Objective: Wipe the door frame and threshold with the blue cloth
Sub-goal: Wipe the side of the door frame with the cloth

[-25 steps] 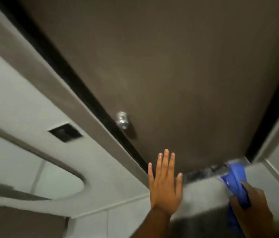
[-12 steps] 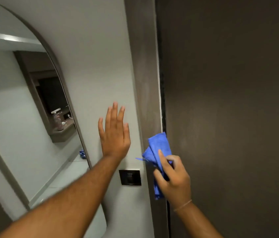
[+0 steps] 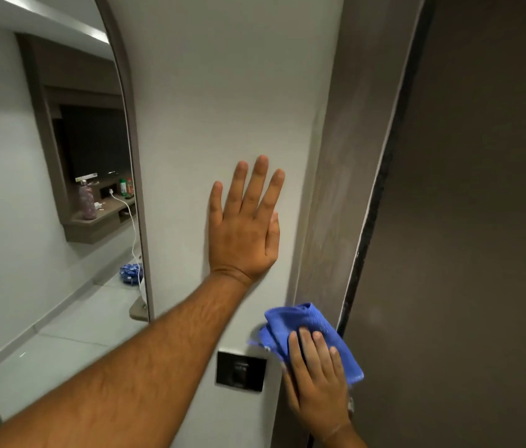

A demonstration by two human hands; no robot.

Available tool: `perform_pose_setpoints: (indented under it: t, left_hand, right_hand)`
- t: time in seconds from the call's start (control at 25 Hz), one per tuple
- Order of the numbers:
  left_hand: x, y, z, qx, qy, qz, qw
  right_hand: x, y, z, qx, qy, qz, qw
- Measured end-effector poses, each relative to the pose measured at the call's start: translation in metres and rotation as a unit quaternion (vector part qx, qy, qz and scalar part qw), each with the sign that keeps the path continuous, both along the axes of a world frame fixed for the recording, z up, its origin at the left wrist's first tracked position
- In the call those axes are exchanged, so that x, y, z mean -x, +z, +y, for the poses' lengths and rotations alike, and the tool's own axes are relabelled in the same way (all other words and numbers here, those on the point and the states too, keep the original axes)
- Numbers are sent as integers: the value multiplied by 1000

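Note:
The grey-brown door frame (image 3: 349,176) runs up the middle right, between the white wall (image 3: 223,92) and the dark brown door (image 3: 475,221). My right hand (image 3: 315,383) presses the folded blue cloth (image 3: 303,321) flat against the lower part of the frame, fingers spread over the cloth. My left hand (image 3: 244,221) lies flat on the white wall just left of the frame, fingers apart, holding nothing. The threshold is out of view.
A dark wall switch plate (image 3: 239,371) sits just left of the cloth. An arched mirror (image 3: 51,189) fills the left side and reflects a shelf with bottles, a white cable and a tiled floor. A black gap (image 3: 375,202) separates frame and door.
The view swung up from the door's bottom to its left frame. My right hand and the cloth have slid down the frame to switch level; my left hand stays flat on the wall.

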State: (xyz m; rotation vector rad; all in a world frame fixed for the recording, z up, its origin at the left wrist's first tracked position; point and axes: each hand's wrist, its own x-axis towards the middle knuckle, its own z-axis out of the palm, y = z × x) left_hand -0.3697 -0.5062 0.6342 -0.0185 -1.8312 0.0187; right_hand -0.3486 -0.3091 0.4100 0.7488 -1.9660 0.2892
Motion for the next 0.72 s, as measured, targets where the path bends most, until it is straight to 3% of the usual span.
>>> perform_pose_setpoints:
  t: [0.12, 0.24, 0.48, 0.72]
  left_hand:
    - [1, -1, 0, 13, -2, 8, 1000]
    - [4, -2, -4, 21, -3, 18, 1000]
    - [8, -6, -7, 23, -26, 37, 999]
    - [5, -4, -4, 13, -9, 17, 1000]
  right_hand:
    - [7, 9, 0, 5, -19, 16, 1000]
    - [15, 59, -1, 12, -25, 68, 997]
    - [27, 240, -12, 53, -63, 135, 987]
    - [36, 465, -12, 65, -45, 175, 981]
